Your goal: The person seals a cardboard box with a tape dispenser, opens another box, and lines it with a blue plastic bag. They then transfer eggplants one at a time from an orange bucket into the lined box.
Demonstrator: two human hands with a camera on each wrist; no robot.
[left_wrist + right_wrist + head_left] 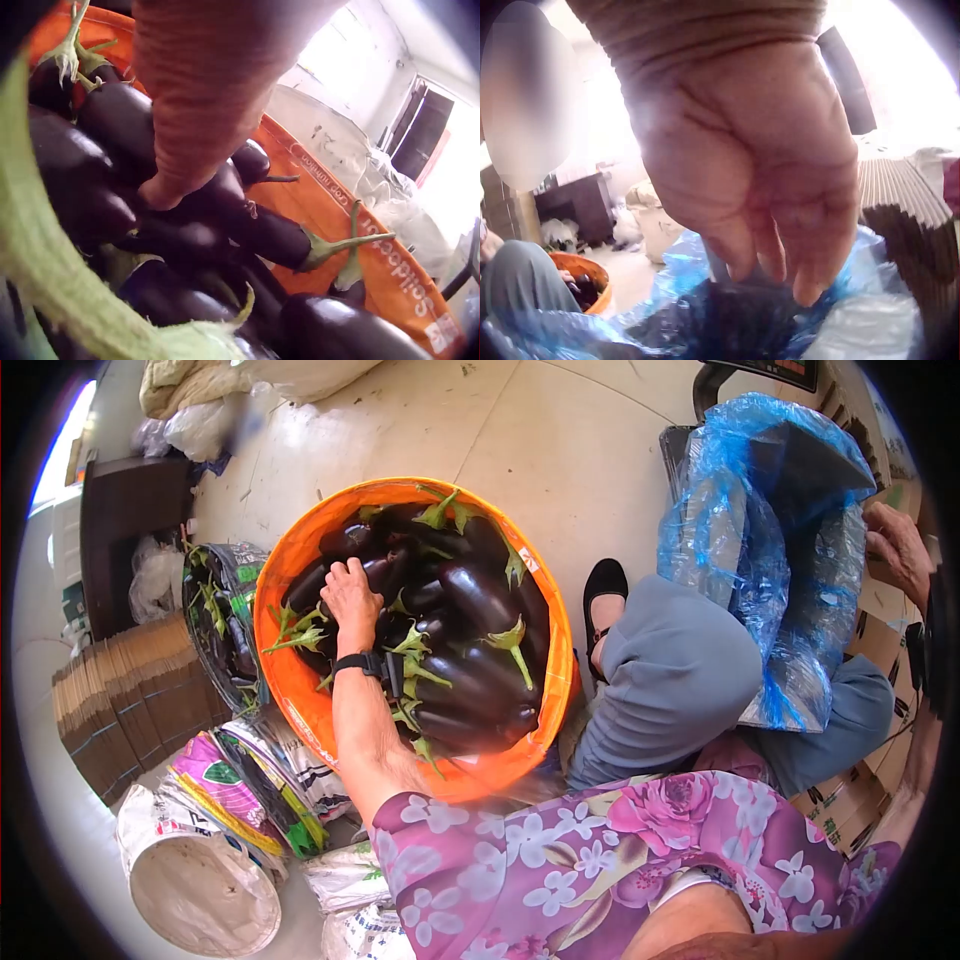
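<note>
A round orange container (pixel 565 660) is filled with dark purple eggplants (pixel 480 595) with green stems. Inside it, toward the left, my left hand (pixel 350 600) has bent fingers over an eggplant; in the left wrist view a fingertip of the left hand (pixel 187 135) touches its dark skin (pixel 120 120), and the other fingers are hidden. At the far right, my right hand (pixel 898 550) is beside a box lined with blue clear plastic (pixel 710 540). In the right wrist view the right hand (pixel 757 165) hangs over the blue plastic (pixel 675 277), fingers loosely extended, holding nothing.
Left of the orange container stand a dark net-like bag of eggplants (pixel 225 620), stacked folded cardboard (pixel 140 695) and a white bucket (pixel 205 895). My bent knee (pixel 670 670) lies between container and lined box. A black scale display (pixel 775 368) is at the top right.
</note>
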